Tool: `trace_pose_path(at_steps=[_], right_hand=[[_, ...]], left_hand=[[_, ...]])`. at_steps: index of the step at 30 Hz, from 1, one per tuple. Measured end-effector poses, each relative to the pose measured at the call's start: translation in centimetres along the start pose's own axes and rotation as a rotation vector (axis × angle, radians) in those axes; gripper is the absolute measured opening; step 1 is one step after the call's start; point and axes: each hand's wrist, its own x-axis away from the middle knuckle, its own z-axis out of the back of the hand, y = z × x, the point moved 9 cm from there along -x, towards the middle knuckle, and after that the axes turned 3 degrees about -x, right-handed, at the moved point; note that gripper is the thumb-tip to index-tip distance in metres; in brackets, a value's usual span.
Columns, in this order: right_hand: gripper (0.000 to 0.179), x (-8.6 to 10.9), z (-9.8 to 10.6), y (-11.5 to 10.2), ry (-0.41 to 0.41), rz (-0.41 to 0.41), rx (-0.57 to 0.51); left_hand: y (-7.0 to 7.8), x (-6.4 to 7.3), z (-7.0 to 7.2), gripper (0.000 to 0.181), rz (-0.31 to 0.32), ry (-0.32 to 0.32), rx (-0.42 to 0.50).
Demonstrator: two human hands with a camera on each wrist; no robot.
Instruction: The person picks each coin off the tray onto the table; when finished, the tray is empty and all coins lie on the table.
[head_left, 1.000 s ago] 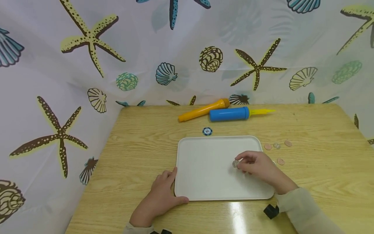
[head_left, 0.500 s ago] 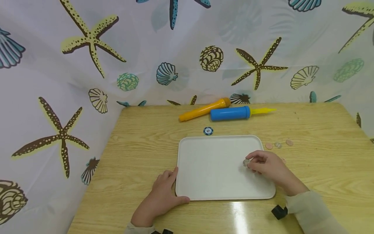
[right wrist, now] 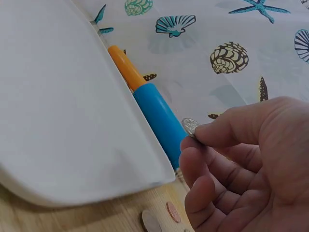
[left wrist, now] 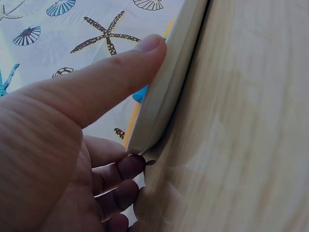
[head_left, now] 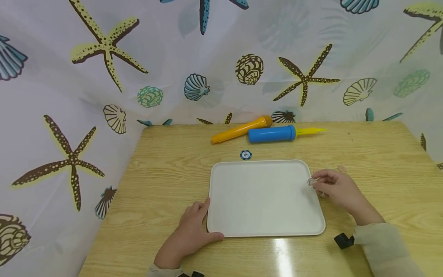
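A silver coin (head_left: 311,182) is pinched between the thumb and fingertips of my right hand (head_left: 342,192), at the right rim of the white tray (head_left: 259,200) in the head view. In the right wrist view, the held coin (right wrist: 191,126) is tilted and clear of the tray. My left hand (head_left: 190,231) lies at the tray's front left corner. Its thumb is stretched along the front edge, with the fingers against the left side. Beneath and behind the right hand are loose coins, partly hidden: a silver coin (right wrist: 150,221) and a copper coin (right wrist: 173,211).
Another copper coin (head_left: 342,168) lies on the wooden table (head_left: 387,184) behind the right hand. Beyond the tray are a blue-rimmed poker chip (head_left: 246,155), an orange microphone-shaped stick (head_left: 242,130) and a blue hand pump (head_left: 271,134) with a yellow nozzle. A shell-patterned cloth (head_left: 221,57) hangs behind.
My right hand has moved right and slightly back with the silver coin, from above the tray to its right rim. It now covers several loose coins. The left hand and tray stay in place.
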Motion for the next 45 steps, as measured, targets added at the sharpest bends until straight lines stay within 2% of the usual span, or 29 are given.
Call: trace_pose_path(at_steps=[9, 18, 25, 37, 45], right_hand=[[0.034, 0.2, 2.7, 1.8, 0.089, -0.021, 0.097], [0.047, 0.2, 4.7, 3.8, 0.128, -0.103, 0.117], [0.046, 0.5, 6.2, 4.5, 0.189, -0.1, 0.287], [0.047, 1.1, 6.9, 5.2, 0.206, -0.104, 0.398], [0.038, 1.2, 7.0, 5.3, 0.223, -0.07, 0.471]], left_hand=[[-0.3, -0.1, -0.2, 0.121, -0.001, 0.006, 0.009], [-0.5, -0.2, -0.2, 0.121, 0.013, 0.003, 0.012], [-0.4, -0.2, -0.1, 0.121, 0.015, 0.004, 0.018], [-0.5, -0.3, 0.1, 0.121, 0.002, 0.011, 0.0], [-0.3, -0.2, -0.1, 0.12, 0.003, -0.002, 0.016]])
